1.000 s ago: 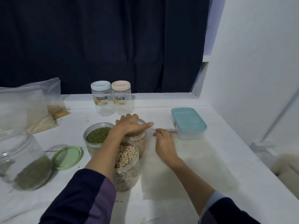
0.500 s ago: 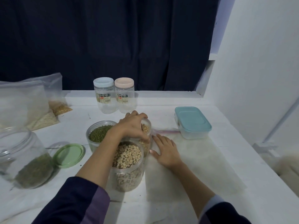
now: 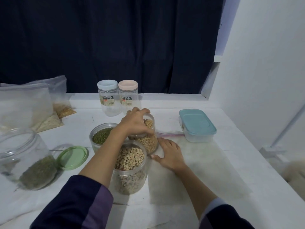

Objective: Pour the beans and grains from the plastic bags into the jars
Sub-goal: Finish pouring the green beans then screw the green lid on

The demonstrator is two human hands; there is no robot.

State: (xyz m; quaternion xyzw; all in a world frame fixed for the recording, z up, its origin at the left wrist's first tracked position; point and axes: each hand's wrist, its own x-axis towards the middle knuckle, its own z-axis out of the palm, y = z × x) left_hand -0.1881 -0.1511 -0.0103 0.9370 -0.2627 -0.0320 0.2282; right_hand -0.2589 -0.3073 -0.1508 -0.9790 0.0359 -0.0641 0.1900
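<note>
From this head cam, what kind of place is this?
Probably a home kitchen or pantry counter: open jars of dried beans, bags of grain and a lidded food container on a white counter by a dark curtain.

- Clear glossy plastic jars (image 3: 130, 169) — the beans show through the walls.
- Green lid (image 3: 72, 158): smooth plastic, soft sheen.
- Flat bag (image 3: 194, 166): thin, cloudy plastic film.
- Table (image 3: 239, 162): matt white, scuffed.
- Curtain (image 3: 115, 43): dark matt cloth.
- Box (image 3: 197, 125): smooth teal plastic lid.
</note>
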